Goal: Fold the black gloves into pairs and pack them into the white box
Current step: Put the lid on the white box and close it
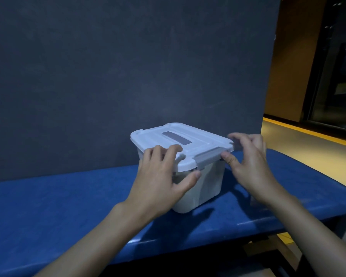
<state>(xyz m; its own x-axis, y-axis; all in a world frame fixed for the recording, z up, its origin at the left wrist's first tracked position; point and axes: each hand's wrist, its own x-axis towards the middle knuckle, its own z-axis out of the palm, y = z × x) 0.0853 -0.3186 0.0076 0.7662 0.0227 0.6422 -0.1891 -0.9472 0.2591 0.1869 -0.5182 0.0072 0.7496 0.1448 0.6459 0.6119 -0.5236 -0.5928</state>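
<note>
We count two bare hands and one white rectangular plastic box, which stands at 12 o'clock on the blue table top with its one lid on. Our left hand grips the lid's near corner, fingers curled on top and thumb against the wall beneath. The box's long axis runs from about 10 to 4 o'clock, with one grey latch facing 5 o'clock, and our right hand pinches the lid's 3 o'clock corner, thumb beside that latch.
</note>
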